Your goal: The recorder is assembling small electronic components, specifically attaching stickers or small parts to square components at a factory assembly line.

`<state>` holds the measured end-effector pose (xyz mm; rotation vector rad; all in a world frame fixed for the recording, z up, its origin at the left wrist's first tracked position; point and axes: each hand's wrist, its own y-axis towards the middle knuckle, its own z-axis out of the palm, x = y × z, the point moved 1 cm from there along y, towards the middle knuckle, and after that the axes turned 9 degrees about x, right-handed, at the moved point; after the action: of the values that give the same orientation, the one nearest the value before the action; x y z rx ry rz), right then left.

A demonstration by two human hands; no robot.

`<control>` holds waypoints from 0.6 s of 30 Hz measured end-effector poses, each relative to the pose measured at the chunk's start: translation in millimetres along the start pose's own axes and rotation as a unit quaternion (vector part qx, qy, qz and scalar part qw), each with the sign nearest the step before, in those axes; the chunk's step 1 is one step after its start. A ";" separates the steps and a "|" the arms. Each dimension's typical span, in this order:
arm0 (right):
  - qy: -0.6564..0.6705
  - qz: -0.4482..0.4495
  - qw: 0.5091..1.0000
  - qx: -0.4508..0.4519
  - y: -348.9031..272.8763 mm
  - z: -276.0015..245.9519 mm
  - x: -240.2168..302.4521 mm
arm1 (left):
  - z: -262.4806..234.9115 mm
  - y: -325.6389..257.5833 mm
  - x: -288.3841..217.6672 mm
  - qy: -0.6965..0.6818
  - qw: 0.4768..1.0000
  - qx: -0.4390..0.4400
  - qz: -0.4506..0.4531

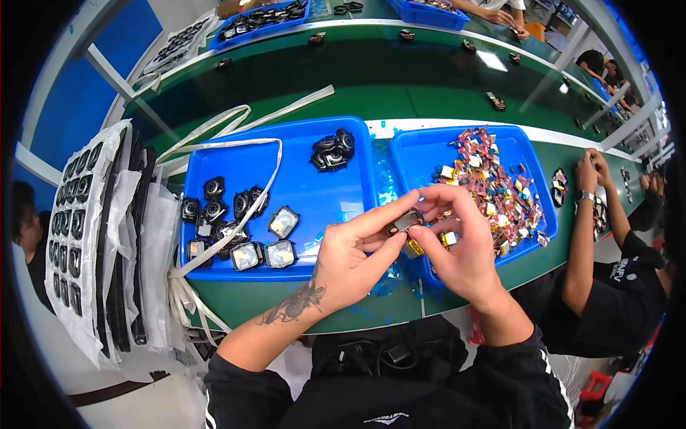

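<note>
Blue trays [332, 204] sit on a green table [239, 297] before a conveyor [286, 64].

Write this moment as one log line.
left hand: holding small dark boxy piece; right hand: same piece; right blue rectangular plastic tray: heaped multicoloured parts

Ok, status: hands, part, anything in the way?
Left hand and right hand both gripping small dark casing. Casing held up, not in a tray. Pale strap across left tray, clear of fingers.
</note>
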<state>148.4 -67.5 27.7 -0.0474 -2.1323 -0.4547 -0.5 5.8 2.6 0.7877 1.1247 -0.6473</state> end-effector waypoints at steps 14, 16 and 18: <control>0.064 -0.008 0.997 0.034 4.2 0.7 0.9 | 0.6 0.7 -2.0 -0.006 0.997 -0.064 -0.044; 0.077 -0.009 0.996 0.037 3.4 1.2 1.6 | -0.1 -0.6 0.3 0.018 0.997 -0.070 -0.039; 0.065 0.006 0.997 0.048 2.3 0.9 4.8 | -2.0 0.3 2.3 0.068 0.996 -0.058 -0.026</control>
<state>145.4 -65.7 31.8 0.0243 -2.0229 -0.3387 -0.6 7.5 0.1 0.7133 1.2985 -0.5736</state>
